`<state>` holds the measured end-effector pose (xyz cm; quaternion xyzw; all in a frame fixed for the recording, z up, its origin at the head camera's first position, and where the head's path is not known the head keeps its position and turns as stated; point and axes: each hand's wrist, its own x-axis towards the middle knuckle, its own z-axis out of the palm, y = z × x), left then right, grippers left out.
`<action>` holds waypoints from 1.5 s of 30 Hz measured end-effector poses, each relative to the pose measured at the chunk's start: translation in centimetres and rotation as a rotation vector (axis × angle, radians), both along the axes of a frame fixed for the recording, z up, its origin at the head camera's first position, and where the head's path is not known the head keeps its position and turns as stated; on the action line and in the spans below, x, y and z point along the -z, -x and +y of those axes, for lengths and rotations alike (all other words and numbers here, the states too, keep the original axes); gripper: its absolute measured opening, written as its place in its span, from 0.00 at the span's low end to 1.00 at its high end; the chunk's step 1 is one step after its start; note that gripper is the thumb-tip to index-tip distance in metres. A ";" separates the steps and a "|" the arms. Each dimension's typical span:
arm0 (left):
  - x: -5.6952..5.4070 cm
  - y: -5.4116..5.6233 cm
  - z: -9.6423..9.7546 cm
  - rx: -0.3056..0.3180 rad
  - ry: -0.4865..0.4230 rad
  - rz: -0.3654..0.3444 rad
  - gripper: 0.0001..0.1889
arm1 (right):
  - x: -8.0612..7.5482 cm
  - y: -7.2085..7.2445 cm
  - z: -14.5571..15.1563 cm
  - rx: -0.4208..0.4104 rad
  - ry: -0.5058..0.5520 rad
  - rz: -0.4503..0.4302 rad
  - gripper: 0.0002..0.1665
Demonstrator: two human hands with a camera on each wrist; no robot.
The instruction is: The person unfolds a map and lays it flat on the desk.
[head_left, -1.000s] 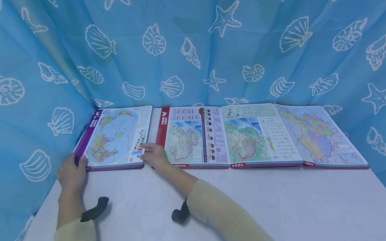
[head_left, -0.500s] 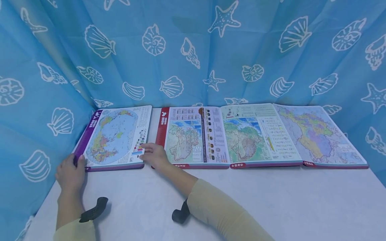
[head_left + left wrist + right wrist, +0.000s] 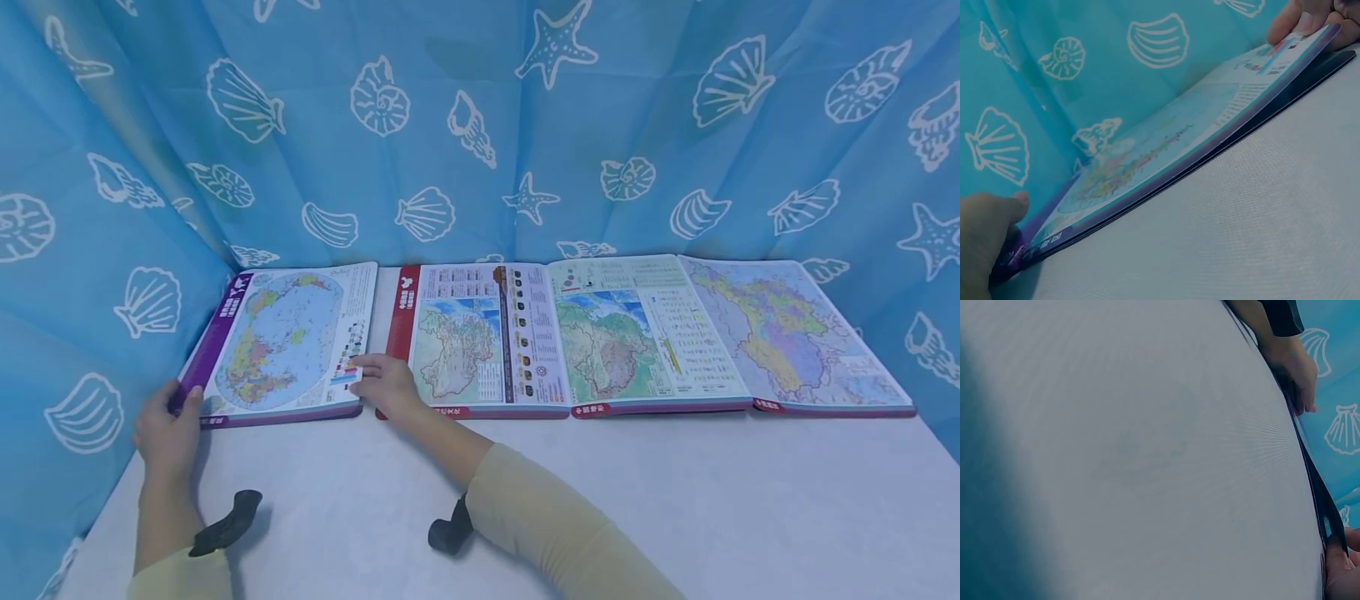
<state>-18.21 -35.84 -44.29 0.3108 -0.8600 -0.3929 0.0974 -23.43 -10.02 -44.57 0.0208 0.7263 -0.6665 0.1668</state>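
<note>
A folded world map (image 3: 300, 333) with a purple left border lies at the left of the table. My left hand (image 3: 167, 429) grips its near left corner, thumb on top; the fingers beneath are mostly hidden. At the near right corner, my right hand (image 3: 386, 387) pinches the upper layers. In the left wrist view those layers of the folded map (image 3: 1166, 150) rise off a dark bottom layer (image 3: 1310, 81), leaving a wedge-shaped gap. The right wrist view shows the fingertips of my right hand (image 3: 1338, 569) at that gap.
To the right lies a long unfolded China map (image 3: 450, 342) with a red border, its panels side by side. A blue curtain (image 3: 420, 125) with white shells and starfish hangs behind and at the left. The table (image 3: 360, 517) is white.
My left hand has slid slightly left and toward me, baring more of the map's near left corner. The right hand keeps its pinch almost in place.
</note>
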 end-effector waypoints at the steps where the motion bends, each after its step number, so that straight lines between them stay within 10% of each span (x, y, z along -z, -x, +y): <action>1: 0.0 0.0 -0.1 -0.007 -0.011 0.005 0.32 | 0.0 0.0 0.0 0.001 0.001 -0.002 0.21; 17: -0.6 -0.3 -1.0 -0.217 -0.482 0.127 0.27 | 0.2 0.0 0.4 -0.015 -0.013 0.056 0.23; 26: -0.7 -0.6 -1.2 -0.134 -0.703 0.184 0.27 | 0.3 0.2 0.6 -0.041 0.049 0.055 0.24; 32: -0.6 -0.7 -1.4 -0.079 -0.769 0.208 0.30 | -0.1 0.2 0.6 -0.180 -0.105 0.115 0.30; 40: -0.7 -2.1 -2.3 0.120 -1.078 0.341 0.29 | -0.6 -0.1 0.4 -0.246 -0.147 0.120 0.36; 45: -0.7 -2.1 -2.4 0.096 -1.068 0.316 0.23 | -0.6 -0.2 0.1 -0.211 -0.128 0.118 0.36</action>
